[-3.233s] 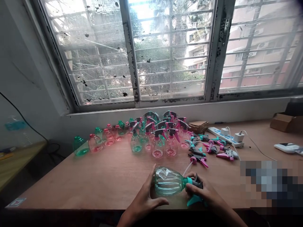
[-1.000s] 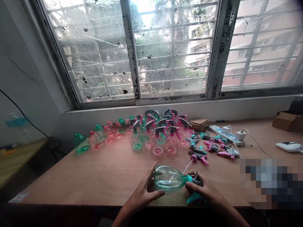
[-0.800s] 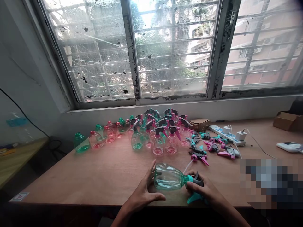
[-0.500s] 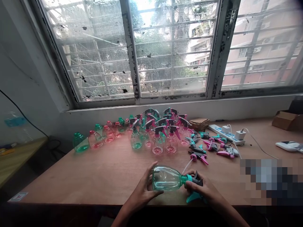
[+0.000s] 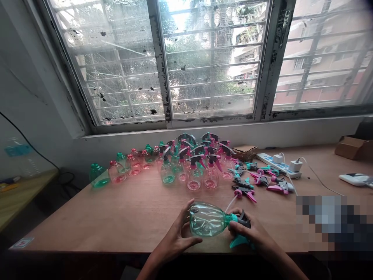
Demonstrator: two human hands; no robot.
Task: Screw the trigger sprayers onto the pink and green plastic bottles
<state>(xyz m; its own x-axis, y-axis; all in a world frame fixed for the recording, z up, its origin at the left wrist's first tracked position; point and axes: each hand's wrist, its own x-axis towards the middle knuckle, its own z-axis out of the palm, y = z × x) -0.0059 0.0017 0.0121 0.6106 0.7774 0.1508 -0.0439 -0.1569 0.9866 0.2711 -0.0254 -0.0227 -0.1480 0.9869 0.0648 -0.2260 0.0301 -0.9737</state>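
A clear green spray bottle (image 5: 207, 219) lies sideways in the air between my hands, above the table's front part. My left hand (image 5: 180, 232) curls loosely round its base, thumb below and fingers at the far side; some fingers are hidden behind the plastic. At the neck, my right hand (image 5: 247, 229) is closed on the sprayer head, with thumb and fingers at the turquoise collar (image 5: 233, 218). The dark grey head points right, and its turquoise trigger (image 5: 239, 241) hangs below the hand. The collar sits against the bottle's neck; how tightly, I cannot tell.
Several pink and green bottles with sprayer heads (image 5: 194, 175) stand together by the window wall. Open-necked bottles (image 5: 118, 173) stand left of them. Loose sprayer heads (image 5: 246, 190) lie on the right, near a power strip (image 5: 276, 165), folded cardboard (image 5: 246, 152) and a box (image 5: 354, 147).
The bottle has shifted slightly right and its reflections have changed, as if turned about its length. My left thumb now sits slightly apart from its lower edge. My right hand stays at the collar.
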